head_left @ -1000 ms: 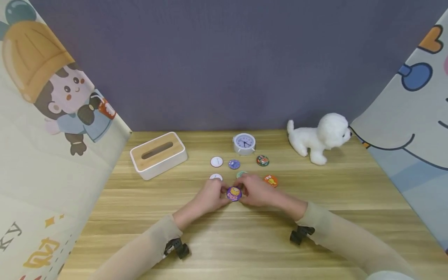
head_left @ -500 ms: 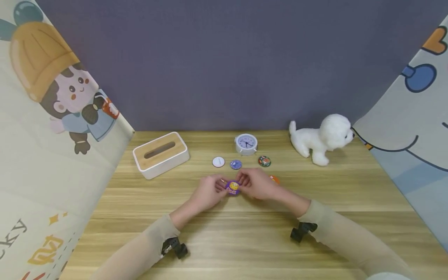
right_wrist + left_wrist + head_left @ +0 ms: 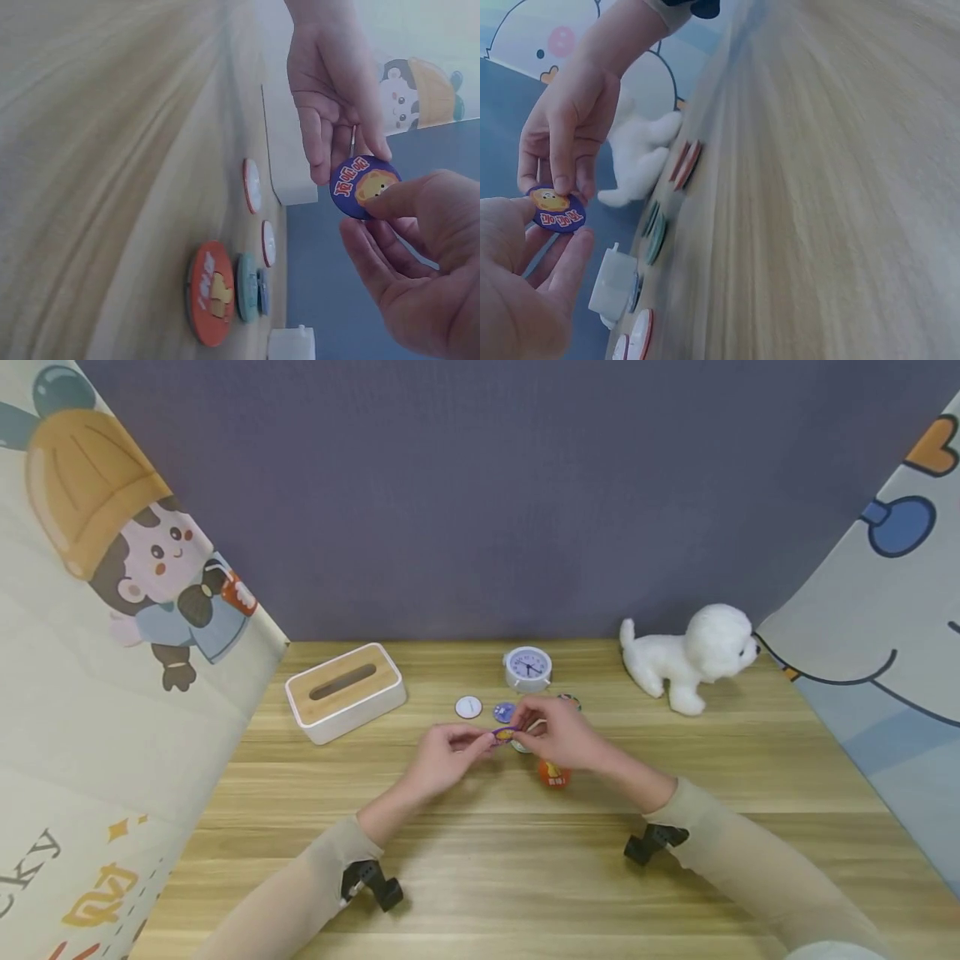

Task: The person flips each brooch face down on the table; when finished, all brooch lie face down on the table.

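Note:
A round purple button badge (image 3: 364, 187) with a yellow cartoon face and lettering is held up between both hands, tilted nearly edge-on in the head view. My right hand (image 3: 558, 731) pinches it, thumb on its printed face and fingers behind. On the opposite edge my left hand (image 3: 442, 758) pinches it between thumb and fingers. Below the hands on the table lie an orange badge (image 3: 554, 773) and a green badge (image 3: 246, 287), the latter mostly covered by the right hand in the head view. Farther back are a blue badge (image 3: 504, 712) and a white badge (image 3: 468, 707).
Behind the badges stands a white alarm clock (image 3: 528, 669). A tissue box (image 3: 345, 692) with a wooden lid is at the back left, and a white plush dog (image 3: 690, 656) at the back right. A dark badge (image 3: 570, 702) shows partly behind the right hand.
Both hands have raised the purple badge and moved it away from me, and its face has tipped toward edge-on. The near orange badge has come into sight below the right hand.

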{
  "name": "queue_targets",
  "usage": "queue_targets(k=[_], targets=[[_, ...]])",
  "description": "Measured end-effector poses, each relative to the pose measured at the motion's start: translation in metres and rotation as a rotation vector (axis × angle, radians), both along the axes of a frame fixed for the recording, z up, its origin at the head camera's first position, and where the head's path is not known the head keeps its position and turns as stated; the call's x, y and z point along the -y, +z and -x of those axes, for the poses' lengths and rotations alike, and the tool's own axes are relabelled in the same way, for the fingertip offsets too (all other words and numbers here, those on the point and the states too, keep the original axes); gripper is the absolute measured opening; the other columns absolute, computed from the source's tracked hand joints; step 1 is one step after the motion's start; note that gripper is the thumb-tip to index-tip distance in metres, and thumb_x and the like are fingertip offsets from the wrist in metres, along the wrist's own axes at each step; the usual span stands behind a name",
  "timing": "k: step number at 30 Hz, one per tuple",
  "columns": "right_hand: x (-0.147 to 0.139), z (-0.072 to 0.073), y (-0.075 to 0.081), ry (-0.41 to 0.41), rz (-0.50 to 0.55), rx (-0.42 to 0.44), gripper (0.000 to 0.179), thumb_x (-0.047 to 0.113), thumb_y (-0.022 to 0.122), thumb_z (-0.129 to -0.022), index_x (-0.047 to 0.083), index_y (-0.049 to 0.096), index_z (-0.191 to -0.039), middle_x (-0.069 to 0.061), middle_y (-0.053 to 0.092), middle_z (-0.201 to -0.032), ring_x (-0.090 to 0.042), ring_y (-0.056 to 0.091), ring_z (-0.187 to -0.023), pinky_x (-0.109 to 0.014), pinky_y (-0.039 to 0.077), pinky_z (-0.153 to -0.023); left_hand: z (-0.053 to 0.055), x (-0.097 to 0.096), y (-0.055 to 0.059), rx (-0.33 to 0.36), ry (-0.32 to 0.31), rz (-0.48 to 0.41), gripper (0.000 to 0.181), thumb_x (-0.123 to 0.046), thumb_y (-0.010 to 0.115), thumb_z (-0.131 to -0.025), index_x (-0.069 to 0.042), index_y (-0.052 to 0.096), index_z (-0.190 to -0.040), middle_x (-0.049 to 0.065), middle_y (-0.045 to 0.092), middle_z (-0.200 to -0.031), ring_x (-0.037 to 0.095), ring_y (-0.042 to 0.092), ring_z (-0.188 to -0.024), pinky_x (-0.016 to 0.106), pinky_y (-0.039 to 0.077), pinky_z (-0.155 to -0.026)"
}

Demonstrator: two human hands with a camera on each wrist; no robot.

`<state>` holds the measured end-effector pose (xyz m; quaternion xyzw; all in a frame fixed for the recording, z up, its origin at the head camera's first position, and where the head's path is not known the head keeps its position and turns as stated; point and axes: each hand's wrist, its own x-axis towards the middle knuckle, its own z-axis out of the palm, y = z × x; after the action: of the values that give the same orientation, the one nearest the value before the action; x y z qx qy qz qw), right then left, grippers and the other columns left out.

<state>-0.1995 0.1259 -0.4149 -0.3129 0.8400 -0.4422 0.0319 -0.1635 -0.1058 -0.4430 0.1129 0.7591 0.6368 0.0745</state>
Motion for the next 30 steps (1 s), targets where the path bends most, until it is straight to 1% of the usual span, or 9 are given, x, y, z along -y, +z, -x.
queue_targets(k=[6, 10, 13, 16, 19, 22, 26, 28, 30], targets=[[-0.002, 0.002, 0.006, 0.005, 0.062, 0.010, 0.013, -0.007, 0.076, -0.090, 0.005, 0.070, -0.094, -0.011, 0.076, -0.096, -0.020, 0.075, -0.091, -0.028, 0.068, -0.079, -0.001, -0.002, 0.005, -0.030, 0.030, 0.016, 0.023, -0.014, 0.076, -0.099, 0.004, 0.079, -0.113, 0.023, 0.080, -0.108, 0.049, 0.076, -0.105, 0.041, 0.068, -0.089], [-0.003, 0.002, 0.010, 0.008, 0.096, 0.001, 0.013, -0.008, 0.075, -0.090, 0.004, 0.071, -0.093, -0.012, 0.076, -0.099, -0.022, 0.076, -0.093, -0.029, 0.068, -0.081, -0.001, -0.004, 0.007, -0.070, 0.051, 0.017, 0.020, -0.013, 0.077, -0.098, 0.003, 0.080, -0.110, 0.020, 0.081, -0.107, 0.045, 0.078, -0.105, 0.036, 0.068, -0.088], [-0.003, 0.002, 0.011, 0.016, 0.112, -0.004, 0.014, -0.007, 0.077, -0.090, 0.005, 0.073, -0.094, -0.012, 0.076, -0.101, -0.023, 0.077, -0.095, -0.029, 0.068, -0.084, -0.001, -0.004, 0.008, -0.095, 0.074, 0.024, 0.018, -0.012, 0.078, -0.097, 0.002, 0.081, -0.108, 0.019, 0.082, -0.106, 0.032, 0.081, -0.100, 0.028, 0.067, -0.086], [-0.004, 0.001, 0.010, 0.028, 0.136, -0.002, 0.013, -0.004, 0.079, -0.090, 0.006, 0.075, -0.096, -0.011, 0.076, -0.104, -0.023, 0.077, -0.098, -0.032, 0.069, -0.085, -0.001, -0.004, 0.009, -0.126, 0.097, 0.019, 0.018, -0.009, 0.078, -0.096, 0.003, 0.081, -0.109, 0.019, 0.082, -0.108, 0.015, 0.079, -0.092, 0.023, 0.067, -0.083], [-0.005, 0.001, 0.010, 0.034, 0.157, -0.003, 0.012, 0.000, 0.083, -0.090, 0.007, 0.078, -0.098, -0.009, 0.076, -0.105, -0.023, 0.076, -0.101, -0.035, 0.068, -0.087, 0.000, -0.004, 0.009, -0.165, 0.100, -0.004, 0.017, -0.005, 0.078, -0.096, 0.004, 0.080, -0.110, 0.020, 0.081, -0.110, 0.008, 0.075, -0.089, 0.022, 0.067, -0.083], [-0.006, 0.002, 0.009, 0.044, 0.165, -0.012, 0.014, 0.002, 0.085, -0.088, 0.010, 0.081, -0.099, -0.007, 0.077, -0.105, -0.021, 0.074, -0.103, -0.035, 0.068, -0.088, 0.000, -0.002, 0.010, -0.211, 0.079, -0.013, 0.016, -0.002, 0.079, -0.094, 0.003, 0.081, -0.109, 0.021, 0.080, -0.112, 0.012, 0.077, -0.094, 0.025, 0.067, -0.086], [-0.008, 0.003, 0.007, 0.072, 0.152, -0.032, 0.017, 0.002, 0.087, -0.086, 0.013, 0.082, -0.098, -0.004, 0.078, -0.105, -0.021, 0.073, -0.106, -0.040, 0.068, -0.089, -0.001, 0.001, 0.008, -0.286, 0.033, -0.007, 0.015, 0.000, 0.081, -0.092, 0.003, 0.081, -0.106, 0.021, 0.080, -0.114, 0.025, 0.079, -0.107, 0.030, 0.066, -0.092], [-0.009, 0.004, 0.006, 0.091, 0.132, -0.051, 0.018, 0.003, 0.088, -0.085, 0.014, 0.082, -0.098, -0.002, 0.078, -0.105, -0.020, 0.073, -0.105, -0.041, 0.068, -0.088, -0.002, 0.002, 0.006, -0.323, 0.010, 0.010, 0.014, 0.000, 0.081, -0.091, 0.003, 0.081, -0.105, 0.020, 0.080, -0.115, 0.030, 0.078, -0.111, 0.030, 0.065, -0.094], [-0.011, 0.004, 0.004, 0.115, 0.113, -0.067, 0.018, 0.003, 0.088, -0.086, 0.014, 0.082, -0.098, -0.001, 0.078, -0.104, -0.019, 0.073, -0.104, -0.041, 0.069, -0.088, -0.002, 0.004, 0.004, -0.365, -0.007, 0.048, 0.013, -0.001, 0.082, -0.091, 0.002, 0.082, -0.103, 0.019, 0.080, -0.115, 0.032, 0.077, -0.112, 0.028, 0.065, -0.095]])
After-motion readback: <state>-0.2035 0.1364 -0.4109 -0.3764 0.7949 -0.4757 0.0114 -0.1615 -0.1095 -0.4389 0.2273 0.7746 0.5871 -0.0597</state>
